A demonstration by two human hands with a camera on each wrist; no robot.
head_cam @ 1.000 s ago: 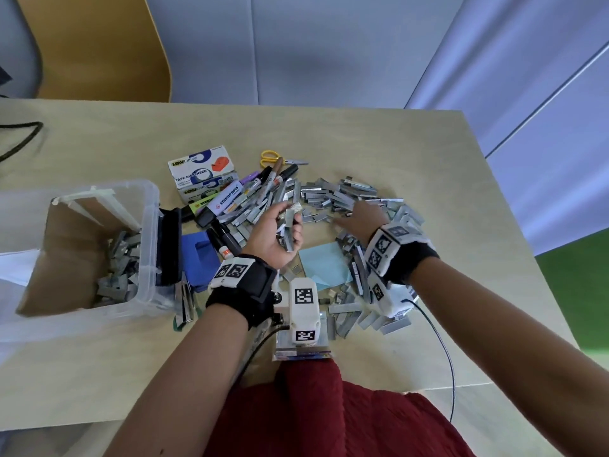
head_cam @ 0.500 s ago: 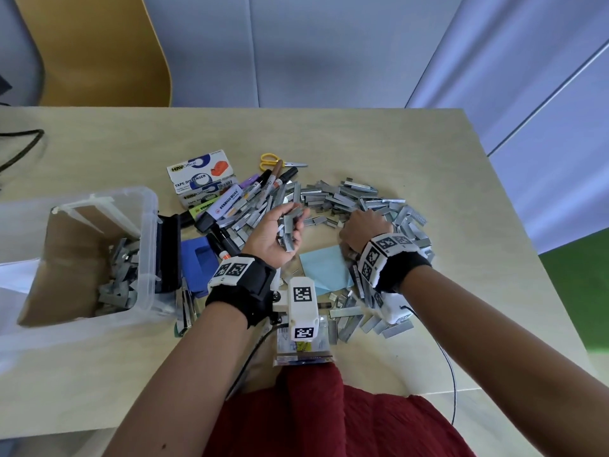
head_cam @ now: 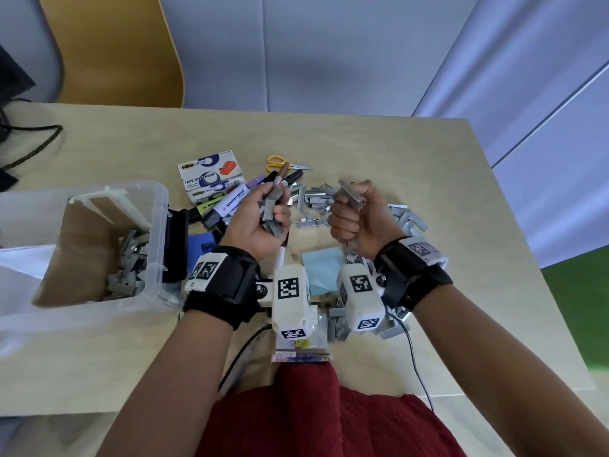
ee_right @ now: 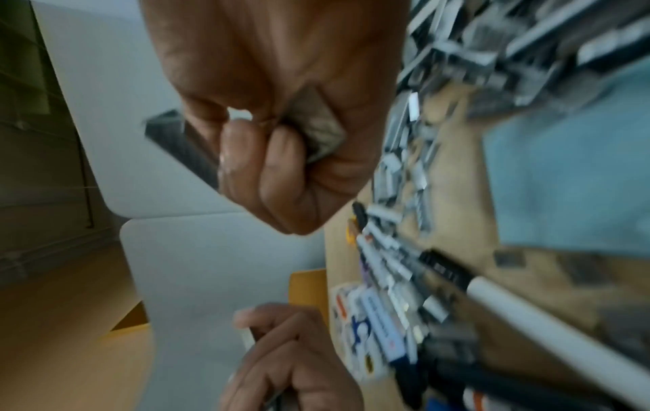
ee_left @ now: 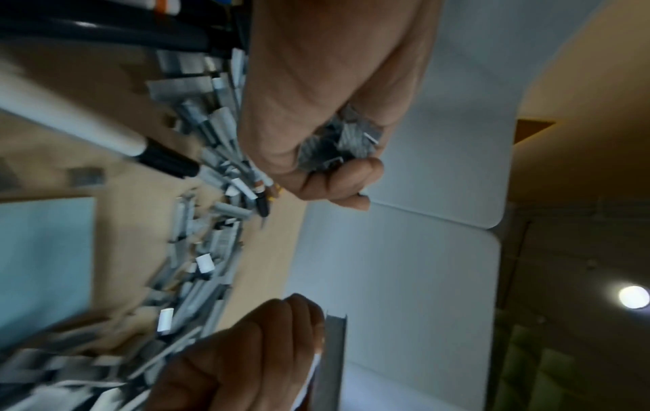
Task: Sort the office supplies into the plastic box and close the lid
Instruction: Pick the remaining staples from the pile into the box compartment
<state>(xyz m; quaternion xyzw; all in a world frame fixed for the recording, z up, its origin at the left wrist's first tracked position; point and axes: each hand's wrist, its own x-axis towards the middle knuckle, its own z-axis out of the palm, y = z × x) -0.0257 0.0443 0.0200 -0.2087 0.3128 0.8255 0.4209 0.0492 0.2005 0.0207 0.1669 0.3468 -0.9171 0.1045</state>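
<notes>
Staple strips (head_cam: 273,214) fill your left hand (head_cam: 260,222), fingers curled tight round the bunch; your right hand (head_cam: 357,219) is fisted round more strips (head_cam: 352,196), one long strip poking up out of the fist. Both fists are raised above the table (head_cam: 395,153), close together over the loose staple pile (head_cam: 316,201). The plastic box (head_cam: 155,232) sits open to your left, staples already inside it, and the left hand is the nearer one. Likely next: swing left and drop into the box, right hand crossing further. Markers (head_cam: 230,201), tape dispenser boxes (head_cam: 211,174), scissors (head_cam: 280,161) and a blue sticky pad (head_cam: 321,265) lie unsorted.
</notes>
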